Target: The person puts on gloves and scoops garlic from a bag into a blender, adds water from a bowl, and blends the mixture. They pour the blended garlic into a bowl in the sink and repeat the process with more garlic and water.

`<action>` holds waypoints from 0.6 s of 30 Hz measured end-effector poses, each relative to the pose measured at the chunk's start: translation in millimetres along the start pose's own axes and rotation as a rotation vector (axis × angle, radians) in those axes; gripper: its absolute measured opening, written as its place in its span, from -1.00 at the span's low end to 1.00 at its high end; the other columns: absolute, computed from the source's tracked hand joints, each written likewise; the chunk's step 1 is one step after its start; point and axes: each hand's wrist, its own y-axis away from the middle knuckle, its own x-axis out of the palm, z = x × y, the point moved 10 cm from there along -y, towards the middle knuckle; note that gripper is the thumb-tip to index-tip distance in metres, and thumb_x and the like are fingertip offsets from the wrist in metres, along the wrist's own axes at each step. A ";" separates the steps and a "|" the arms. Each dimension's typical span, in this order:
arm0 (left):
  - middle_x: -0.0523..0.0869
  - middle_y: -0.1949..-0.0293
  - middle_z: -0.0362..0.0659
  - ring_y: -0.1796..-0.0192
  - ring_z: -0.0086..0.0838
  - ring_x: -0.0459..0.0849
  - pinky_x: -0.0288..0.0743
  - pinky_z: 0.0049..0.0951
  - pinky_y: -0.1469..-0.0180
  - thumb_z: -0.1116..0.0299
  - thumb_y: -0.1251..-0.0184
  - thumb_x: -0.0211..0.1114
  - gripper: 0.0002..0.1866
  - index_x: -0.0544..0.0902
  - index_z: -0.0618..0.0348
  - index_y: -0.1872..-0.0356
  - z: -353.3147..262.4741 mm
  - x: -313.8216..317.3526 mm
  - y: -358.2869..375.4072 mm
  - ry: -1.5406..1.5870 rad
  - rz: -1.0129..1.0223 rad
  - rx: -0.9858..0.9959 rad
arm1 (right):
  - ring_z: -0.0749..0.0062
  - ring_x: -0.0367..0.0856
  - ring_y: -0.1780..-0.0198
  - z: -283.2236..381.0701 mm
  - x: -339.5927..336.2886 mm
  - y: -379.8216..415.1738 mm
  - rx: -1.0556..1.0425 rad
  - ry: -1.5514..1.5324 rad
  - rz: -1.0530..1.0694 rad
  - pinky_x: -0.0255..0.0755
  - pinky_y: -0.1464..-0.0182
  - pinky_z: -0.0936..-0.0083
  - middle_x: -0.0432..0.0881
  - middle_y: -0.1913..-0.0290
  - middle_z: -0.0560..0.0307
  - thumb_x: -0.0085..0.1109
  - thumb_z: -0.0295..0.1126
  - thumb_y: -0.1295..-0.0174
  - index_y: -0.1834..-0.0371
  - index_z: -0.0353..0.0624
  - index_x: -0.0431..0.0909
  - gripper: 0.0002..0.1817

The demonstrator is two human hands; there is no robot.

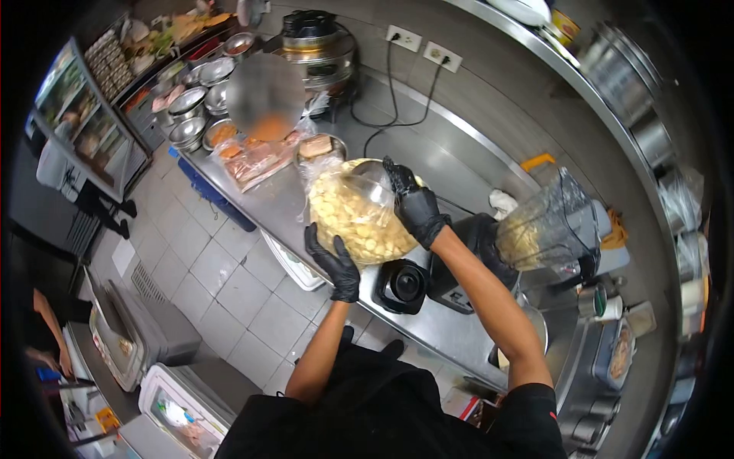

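Observation:
A clear plastic bag full of pale cut pieces [355, 229] rests on the steel counter in front of me. My left hand [334, 265], in a black glove, lies against the bag's near left side, thumb and fingers apart. Over the bag's top, my gloved right hand [417, 205] is closed on the rim of a shiny metal bowl [370, 182], which is tilted among the pieces. To the right stands a blender jar [547, 229] with pale yellowish contents, partly behind my right forearm. Close by the bag sits a black blender base [401, 286].
Packaged meat [258, 162] and several metal bowls [187, 115] crowd the counter's left end. Cords run from the wall outlets [442, 56]. Above right is a shelf with pots [623, 73]. An open cooler [183, 413] stands lower left; other people are at the left.

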 end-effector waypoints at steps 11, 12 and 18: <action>0.14 -0.36 0.15 -0.41 -0.05 0.06 -0.16 -0.12 -0.40 0.03 -0.39 -0.07 -0.34 0.14 0.31 -0.34 -0.4 27.5 -7.4 -0.083 -0.049 -0.005 | -0.09 0.57 0.05 -37.0 84.9 37.4 0.338 -0.550 0.276 0.49 0.09 0.25 0.48 -0.06 -0.33 -0.04 -0.61 -0.02 -0.44 0.01 -0.03 -0.18; 0.10 -0.37 0.15 -0.43 -0.05 0.02 -0.22 -0.10 -0.40 0.00 -0.38 -0.09 -0.32 0.11 0.29 -0.36 0.3 33.5 -6.4 -0.137 0.006 -0.016 | -0.05 0.59 0.05 -41.5 78.5 34.4 0.316 -0.494 0.225 0.47 0.05 0.30 0.56 0.06 -0.31 -0.03 -0.59 0.00 -0.41 -0.03 0.07 -0.22; -0.03 -0.42 0.18 -0.46 0.02 -0.13 -0.41 0.15 -0.36 -0.13 -0.28 -0.05 -0.19 0.03 0.19 -0.42 4.0 54.0 -10.6 -0.216 0.156 -0.049 | 0.18 0.63 0.18 -48.3 87.8 20.1 0.692 -0.519 0.390 0.51 0.21 0.40 0.61 0.13 -0.16 0.03 -0.58 0.07 -0.22 -0.11 0.34 -0.36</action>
